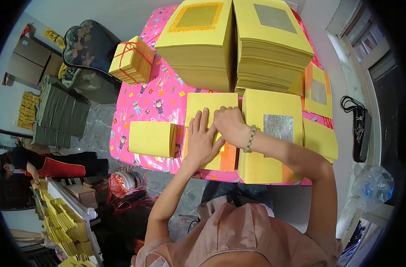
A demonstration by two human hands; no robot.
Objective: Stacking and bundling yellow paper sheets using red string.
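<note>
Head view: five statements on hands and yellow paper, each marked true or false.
1. The left hand lies flat on yellow paper. True.
2. That hand's wrist wears jewellery. False: the green beaded bracelet is on the wrist of the right hand.
3. Two tall yellow paper stacks stand on the pink patterned tablecloth. True.
4. Both stacks have plain tops. False: the left shows an orange-framed gold rectangle, the right a silver one.
5. A small red-string-tied yellow paper block sits left of those stacks. True.
</note>
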